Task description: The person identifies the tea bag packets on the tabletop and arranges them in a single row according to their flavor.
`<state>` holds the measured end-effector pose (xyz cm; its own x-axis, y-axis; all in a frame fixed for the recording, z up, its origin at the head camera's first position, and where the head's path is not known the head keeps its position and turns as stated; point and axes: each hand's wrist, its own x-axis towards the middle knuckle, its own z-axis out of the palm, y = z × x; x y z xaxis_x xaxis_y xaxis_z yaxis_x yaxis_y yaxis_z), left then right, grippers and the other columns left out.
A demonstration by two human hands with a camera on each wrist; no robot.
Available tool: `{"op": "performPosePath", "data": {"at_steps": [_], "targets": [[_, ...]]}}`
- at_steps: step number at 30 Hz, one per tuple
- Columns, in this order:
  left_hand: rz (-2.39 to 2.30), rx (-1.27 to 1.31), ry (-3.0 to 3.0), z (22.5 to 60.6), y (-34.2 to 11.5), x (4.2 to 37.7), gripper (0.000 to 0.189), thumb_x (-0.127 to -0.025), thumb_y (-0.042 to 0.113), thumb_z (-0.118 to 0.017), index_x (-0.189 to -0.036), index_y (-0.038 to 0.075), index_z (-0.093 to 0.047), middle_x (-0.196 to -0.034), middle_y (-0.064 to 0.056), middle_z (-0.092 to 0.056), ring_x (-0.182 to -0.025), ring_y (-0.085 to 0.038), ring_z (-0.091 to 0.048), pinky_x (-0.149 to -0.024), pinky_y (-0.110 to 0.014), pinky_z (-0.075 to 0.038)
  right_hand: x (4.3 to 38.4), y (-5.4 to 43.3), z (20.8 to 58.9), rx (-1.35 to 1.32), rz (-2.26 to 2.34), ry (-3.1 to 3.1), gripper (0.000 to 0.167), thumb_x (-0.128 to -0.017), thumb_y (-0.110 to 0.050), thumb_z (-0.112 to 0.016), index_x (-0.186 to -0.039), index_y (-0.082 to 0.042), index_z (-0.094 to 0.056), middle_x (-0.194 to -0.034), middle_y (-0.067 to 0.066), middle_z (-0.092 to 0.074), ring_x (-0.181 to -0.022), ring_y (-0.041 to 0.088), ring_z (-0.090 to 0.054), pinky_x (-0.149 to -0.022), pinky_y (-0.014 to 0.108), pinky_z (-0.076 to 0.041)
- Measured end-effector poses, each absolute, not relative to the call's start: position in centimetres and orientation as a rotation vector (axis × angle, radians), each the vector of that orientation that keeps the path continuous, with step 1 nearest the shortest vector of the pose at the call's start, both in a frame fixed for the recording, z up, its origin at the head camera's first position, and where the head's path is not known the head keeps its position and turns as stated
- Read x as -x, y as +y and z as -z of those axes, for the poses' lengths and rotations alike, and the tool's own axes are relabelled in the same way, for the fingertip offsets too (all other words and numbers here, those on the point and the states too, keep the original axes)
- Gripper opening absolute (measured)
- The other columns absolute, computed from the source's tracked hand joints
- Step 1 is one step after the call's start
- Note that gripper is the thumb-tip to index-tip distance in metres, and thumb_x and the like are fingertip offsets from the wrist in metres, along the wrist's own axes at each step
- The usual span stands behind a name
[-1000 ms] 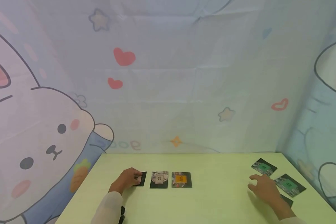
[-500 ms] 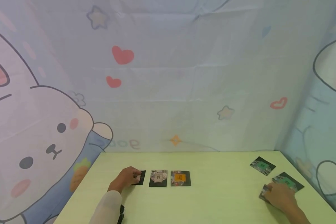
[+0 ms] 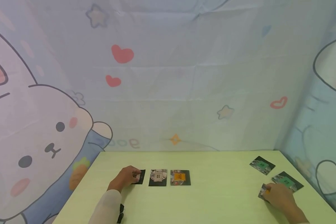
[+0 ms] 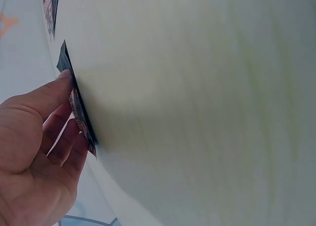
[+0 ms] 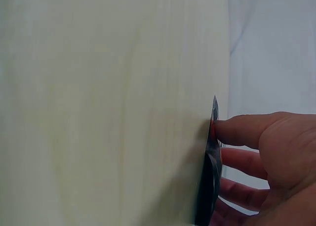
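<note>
At the table's left, my left hand [image 3: 126, 178] grips a small flat black packet with a pinkish label [image 3: 141, 176]. The left wrist view has the thumb near one end of that packet [image 4: 81, 112] and the fingertips along its face, close to the table. On the right, my right hand [image 3: 280, 195] holds another flat packet, with an orange label [image 3: 262, 192], by thumb and fingers. Its dark underside [image 5: 211, 181] slants close over the table in the right wrist view, and the palm hides much of it from the head view.
Beside the left hand lie a packet with a beige label [image 3: 158, 178] and one with an orange label [image 3: 180, 178], in a row. Two green-labelled packets [image 3: 262, 165] lie near the right edge. A cartoon-printed curtain [image 3: 196, 93] stands behind the pale yellow table [image 3: 207, 202].
My right hand has moved right and down onto the orange-labelled packet and taken hold of it, its corner now showing left of the fingers. The left hand stays at its packet.
</note>
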<state>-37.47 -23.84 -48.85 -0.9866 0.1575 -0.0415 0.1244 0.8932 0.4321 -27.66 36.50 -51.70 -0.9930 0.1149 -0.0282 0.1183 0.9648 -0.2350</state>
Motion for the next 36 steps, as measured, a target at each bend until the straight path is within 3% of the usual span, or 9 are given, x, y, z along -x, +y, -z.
{"op": "performPosePath", "data": {"at_steps": [10,19,30,36], "targets": [[-0.682,-0.223,2.981,49.0,-24.0,37.3,0.034,-0.092,0.009,-0.075,-0.126,0.012,-0.073,-0.139,-0.018,-0.061,-0.132,-0.042,-0.055,-0.106,-0.057,-0.049,28.3,35.7,51.9,-0.128,0.397,3.163,0.040,-0.086,-0.019,-0.073,-0.113,0.010,-0.070,-0.096,0.020,-0.074,-0.080,0.029,-0.063,-0.075,0.056,-0.053],[-0.680,-0.232,2.996,49.3,-24.0,37.7,0.033,-0.091,0.009,-0.075,-0.124,0.011,-0.074,-0.137,-0.018,-0.063,-0.131,-0.042,-0.056,-0.107,-0.057,-0.048,28.7,34.7,51.8,-0.061,0.401,3.212,0.040,-0.086,-0.021,-0.074,-0.114,0.007,-0.071,-0.100,0.024,-0.073,-0.091,0.043,-0.066,-0.081,0.062,-0.052],[-0.674,-0.248,2.982,48.9,-24.1,37.9,0.034,-0.091,0.009,-0.075,-0.125,0.011,-0.074,-0.137,-0.019,-0.062,-0.129,-0.042,-0.058,-0.104,-0.056,-0.050,29.8,33.2,52.1,0.163,0.406,3.287,0.036,-0.083,-0.018,-0.080,-0.110,0.004,-0.075,-0.093,0.019,-0.073,-0.085,0.036,-0.066,-0.068,0.052,-0.053],[-0.676,-0.250,2.974,49.0,-24.1,37.9,0.034,-0.091,0.009,-0.076,-0.125,0.011,-0.074,-0.137,-0.019,-0.063,-0.128,-0.041,-0.059,-0.104,-0.055,-0.051,30.4,31.4,52.0,0.194,0.424,3.291,0.038,-0.083,-0.018,-0.080,-0.114,0.003,-0.075,-0.095,0.017,-0.072,-0.092,0.036,-0.064,-0.078,0.059,-0.052]]}}
